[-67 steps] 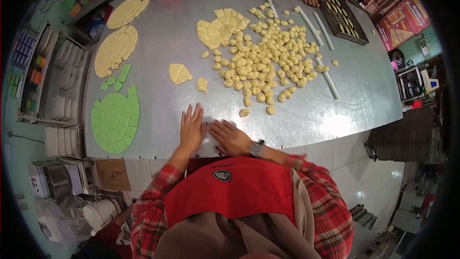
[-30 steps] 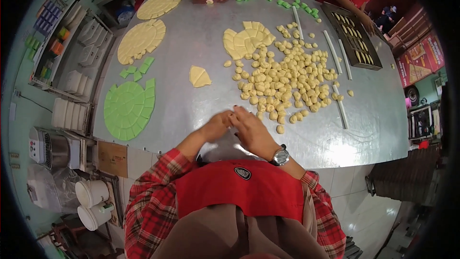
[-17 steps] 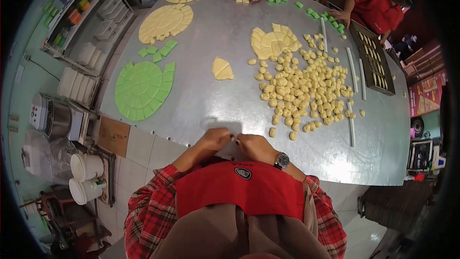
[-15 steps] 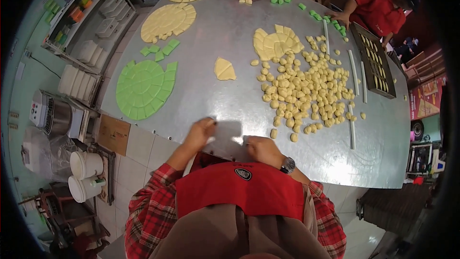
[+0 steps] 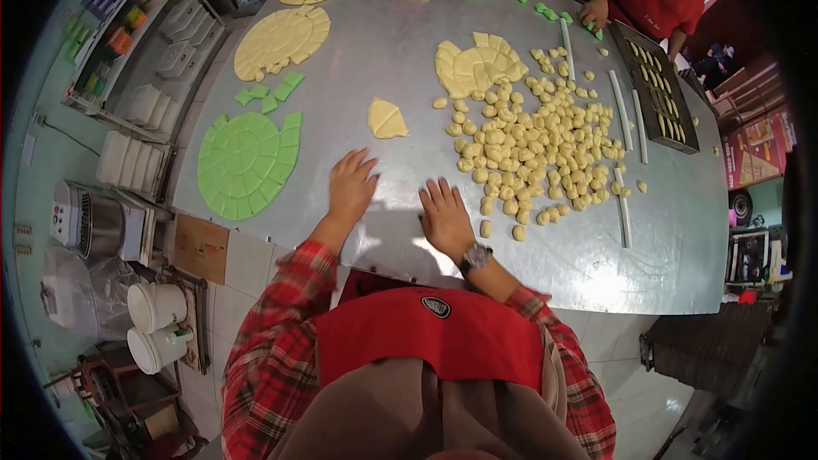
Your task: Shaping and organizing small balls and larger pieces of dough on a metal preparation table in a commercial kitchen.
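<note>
My left hand [image 5: 351, 187] is open, its fingers reaching forward over the metal table [image 5: 375, 51]. A small flat piece of yellow dough [image 5: 388, 120] lies just beyond its fingertips. My right hand [image 5: 446, 220] is open too, fingers apart and palm down at the tabletop, with a wristwatch on the wrist. To its right spreads a heap of small yellow dough balls [image 5: 545, 145]. A scored slab of yellow dough [image 5: 477, 68] sits behind that heap. On the left is a round of green dough [image 5: 248, 166] cut into segments, with several loose green pieces [image 5: 270, 103] beside it.
Two cut yellow dough rounds [image 5: 282, 41] lie at the far left. White rods [image 5: 622, 111] and a dark tray [image 5: 660, 94] of shaped dough are at the right. A co-worker's hand [image 5: 594, 14] touches green pieces there. Shelves [image 5: 119, 60] and white buckets [image 5: 157, 307] stand left.
My hands have moved forward from the near table edge and opened out. The far co-worker's hands have drawn back from the small yellow pieces. The view has shifted slightly.
</note>
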Available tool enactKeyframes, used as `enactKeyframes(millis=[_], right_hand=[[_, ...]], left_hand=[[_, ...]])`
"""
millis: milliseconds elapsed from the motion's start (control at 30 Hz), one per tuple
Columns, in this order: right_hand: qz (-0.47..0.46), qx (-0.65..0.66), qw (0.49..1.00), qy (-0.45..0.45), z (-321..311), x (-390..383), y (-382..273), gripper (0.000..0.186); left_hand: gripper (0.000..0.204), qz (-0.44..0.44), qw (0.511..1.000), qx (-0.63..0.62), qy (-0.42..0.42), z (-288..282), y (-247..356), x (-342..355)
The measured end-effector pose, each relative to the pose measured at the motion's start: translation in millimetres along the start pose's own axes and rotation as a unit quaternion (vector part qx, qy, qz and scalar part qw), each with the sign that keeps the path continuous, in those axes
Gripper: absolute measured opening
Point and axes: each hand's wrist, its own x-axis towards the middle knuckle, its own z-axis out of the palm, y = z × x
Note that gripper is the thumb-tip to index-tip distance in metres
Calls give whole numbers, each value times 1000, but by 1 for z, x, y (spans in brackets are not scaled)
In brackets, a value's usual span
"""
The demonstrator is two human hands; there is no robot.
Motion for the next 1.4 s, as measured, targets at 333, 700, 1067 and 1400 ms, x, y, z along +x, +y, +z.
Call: enactKeyframes(millis=[333, 700, 1067, 1400], right_hand=[[110, 189, 975, -30, -100, -76, 69, 28], [145, 264, 946, 122, -103, -74, 17, 35], [-56, 151, 986, 48, -60, 42, 0, 22], [-4, -22, 999, -28, 21, 120, -2, 55]], left_hand=[[47, -86, 837, -533, -87, -26, 94, 20], [48, 20, 995, 52, -87, 22, -44, 132], [31, -96, 972, -25, -213, -1, -30, 135], [18, -241, 885, -266, -295, -17, -81, 127]])
